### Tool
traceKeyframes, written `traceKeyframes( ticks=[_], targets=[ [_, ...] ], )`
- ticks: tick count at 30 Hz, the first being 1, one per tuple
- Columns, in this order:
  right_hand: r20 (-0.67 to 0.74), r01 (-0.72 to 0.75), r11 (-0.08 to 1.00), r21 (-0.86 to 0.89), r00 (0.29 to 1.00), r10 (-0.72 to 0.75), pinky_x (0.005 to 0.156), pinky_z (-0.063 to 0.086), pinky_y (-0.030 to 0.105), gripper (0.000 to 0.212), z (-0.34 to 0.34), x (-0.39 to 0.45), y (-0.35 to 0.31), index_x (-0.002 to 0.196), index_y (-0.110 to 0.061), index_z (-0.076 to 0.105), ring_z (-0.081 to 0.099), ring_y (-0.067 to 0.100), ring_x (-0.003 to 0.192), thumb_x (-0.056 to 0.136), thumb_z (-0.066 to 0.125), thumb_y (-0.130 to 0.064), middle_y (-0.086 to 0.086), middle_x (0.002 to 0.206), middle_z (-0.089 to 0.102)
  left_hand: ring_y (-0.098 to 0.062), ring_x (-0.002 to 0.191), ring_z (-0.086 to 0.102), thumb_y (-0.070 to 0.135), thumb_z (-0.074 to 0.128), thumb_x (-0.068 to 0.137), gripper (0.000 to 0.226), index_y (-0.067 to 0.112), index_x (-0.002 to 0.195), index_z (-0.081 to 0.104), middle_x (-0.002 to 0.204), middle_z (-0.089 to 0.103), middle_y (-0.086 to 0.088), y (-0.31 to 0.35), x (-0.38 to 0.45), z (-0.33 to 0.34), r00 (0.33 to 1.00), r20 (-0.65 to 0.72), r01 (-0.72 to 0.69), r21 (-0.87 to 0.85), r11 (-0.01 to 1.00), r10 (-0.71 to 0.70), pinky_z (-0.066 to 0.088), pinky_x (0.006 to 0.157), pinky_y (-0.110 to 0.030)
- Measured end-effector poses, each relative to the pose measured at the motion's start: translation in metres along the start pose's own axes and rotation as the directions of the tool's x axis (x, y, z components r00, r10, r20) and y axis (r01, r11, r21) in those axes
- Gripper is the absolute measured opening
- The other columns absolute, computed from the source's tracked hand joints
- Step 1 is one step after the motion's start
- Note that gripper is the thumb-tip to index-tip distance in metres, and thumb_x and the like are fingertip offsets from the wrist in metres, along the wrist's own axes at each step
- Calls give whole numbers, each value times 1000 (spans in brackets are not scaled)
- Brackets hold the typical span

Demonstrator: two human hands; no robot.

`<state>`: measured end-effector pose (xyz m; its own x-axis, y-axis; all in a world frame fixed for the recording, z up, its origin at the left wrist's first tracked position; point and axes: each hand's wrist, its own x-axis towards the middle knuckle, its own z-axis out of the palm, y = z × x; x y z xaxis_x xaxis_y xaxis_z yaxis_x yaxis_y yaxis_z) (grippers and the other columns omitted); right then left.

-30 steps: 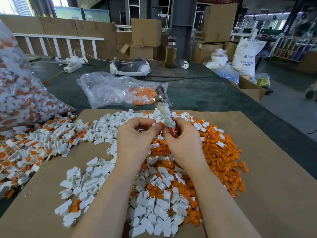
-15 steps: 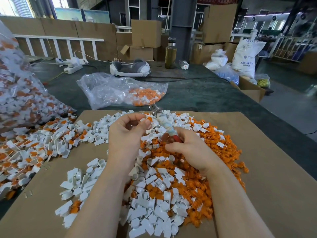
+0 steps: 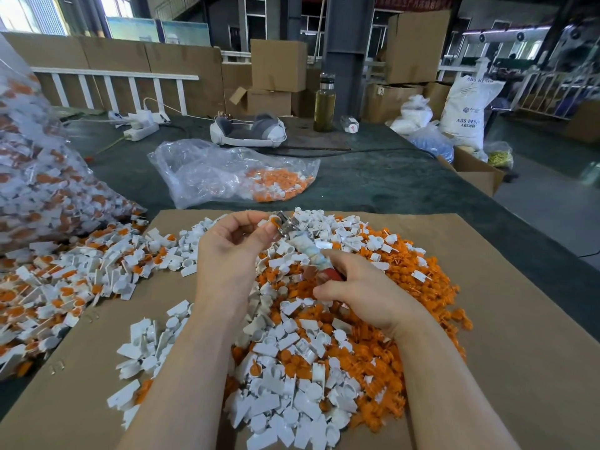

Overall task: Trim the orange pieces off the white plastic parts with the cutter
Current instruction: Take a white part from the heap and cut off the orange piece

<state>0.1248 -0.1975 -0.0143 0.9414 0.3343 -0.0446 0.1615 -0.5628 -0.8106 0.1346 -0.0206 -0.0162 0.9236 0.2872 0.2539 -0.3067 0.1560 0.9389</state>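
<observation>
Compared with 0.5 s ago, my hands are sitting almost where they were: my left hand (image 3: 233,251) is bringing its small white part (image 3: 265,222) closer to the metal head of the cutter (image 3: 303,243), and my right hand (image 3: 360,293) is barely shifting on the handles.

I am pinching the part between left thumb and fingertips, out at its edge, so that its orange piece is facing the blades and my fingers are staying out of the bite. Whether the blades are already touching it I cannot tell; the head is small and blurred. I am wrapping my right fingers around the red and taped handles, tool pointing up and away toward my left hand, so a squeeze is closing it right where I am feeding.

I am working low over the trimmed heap (image 3: 324,336) on the cardboard sheet (image 3: 519,352), so offcuts are dropping straight onto it. Untrimmed parts (image 3: 65,280) are lying to my left, within easy reach for the next pick.
</observation>
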Motion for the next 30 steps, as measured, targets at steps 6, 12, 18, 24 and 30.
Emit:
traceKeyframes(
  ticks=[6,12,18,24,30],
  targets=[
    [-45,31,999,-31,998,-33,51,38,19,18,6,2,1,89,-27,61,47,-2,50,87,57,-10,-18,62,55,-3,66,65,0,71,84,17,17,83,71,68,70,10,0,1,1,1000,-14,13,-25,1000,-14,53,67,-16],
    [-84,54,994,-91,995,-61,57,47,27,25,9,3,-1,77,-29,61,55,6,61,86,54,-7,-3,83,65,-6,70,65,-1,70,85,19,18,84,71,71,71,8,-1,1,-1,999,-24,22,-31,999,-23,53,68,-18],
    [-104,76,987,-142,990,-92,56,44,30,14,12,7,1,78,-29,58,54,8,61,87,55,-18,-6,75,60,-7,67,68,1,70,84,16,17,84,71,70,72,8,0,3,-4,991,-16,129,-89,988,-131,56,67,-19],
    [-248,72,980,-186,961,-118,53,34,23,14,18,11,5,78,-28,54,49,6,58,90,57,-21,-10,69,55,-12,80,75,7,64,91,8,9,98,66,83,78,-3,5,8,-19,913,-136,304,-403,863,-385,59,67,-20],
    [-406,20,981,-192,909,-98,50,33,22,12,13,12,10,80,-27,54,48,8,55,91,57,-24,-8,67,55,-10,75,75,7,57,97,19,5,116,57,80,77,-9,3,26,-67,737,-269,123,-849,514,-620,60,71,-20]
  ],
)
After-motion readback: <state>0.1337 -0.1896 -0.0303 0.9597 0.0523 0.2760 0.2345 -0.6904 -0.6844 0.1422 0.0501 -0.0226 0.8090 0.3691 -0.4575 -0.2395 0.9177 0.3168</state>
